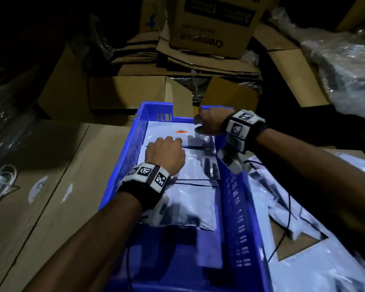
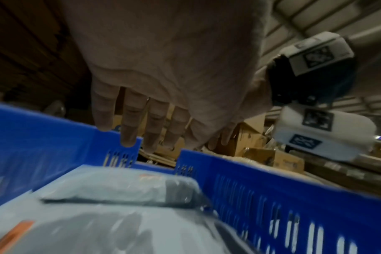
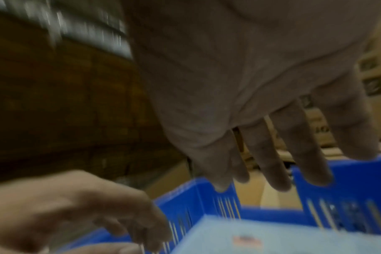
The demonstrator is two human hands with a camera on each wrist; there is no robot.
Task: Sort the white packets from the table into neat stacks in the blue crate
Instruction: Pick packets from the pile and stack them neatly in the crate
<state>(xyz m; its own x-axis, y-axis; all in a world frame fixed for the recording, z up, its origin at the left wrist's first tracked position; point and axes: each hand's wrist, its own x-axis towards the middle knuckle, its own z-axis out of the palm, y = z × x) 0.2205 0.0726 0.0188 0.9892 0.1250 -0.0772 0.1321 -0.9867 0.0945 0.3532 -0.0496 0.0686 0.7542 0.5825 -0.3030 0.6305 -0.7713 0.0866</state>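
The job looked partway done. The crate (image 1: 236, 199) already held several packets (image 1: 190, 199) lying flat in overlapping layers from its far end toward the middle, while its near end showed bare blue floor. Many more packets (image 1: 316, 245) lay in a loose heap on the counter just right of the crate, so most of the sorting seemed left to do.

The left hand (image 1: 167, 154) was low over the packets inside the crate, knuckles up. In the left wrist view its fingers (image 2: 128, 127) hung fairly straight and gripped nothing, clear above the top packet (image 2: 124, 185), which had an orange label. The right hand (image 1: 209, 121) hovered at the far right corner of the crate, above the packets' far edge. Its fingers (image 3: 270, 165) were spread and relaxed in the right wrist view, empty. Neither hand plainly touched a packet, though blur made contact hard to judge.
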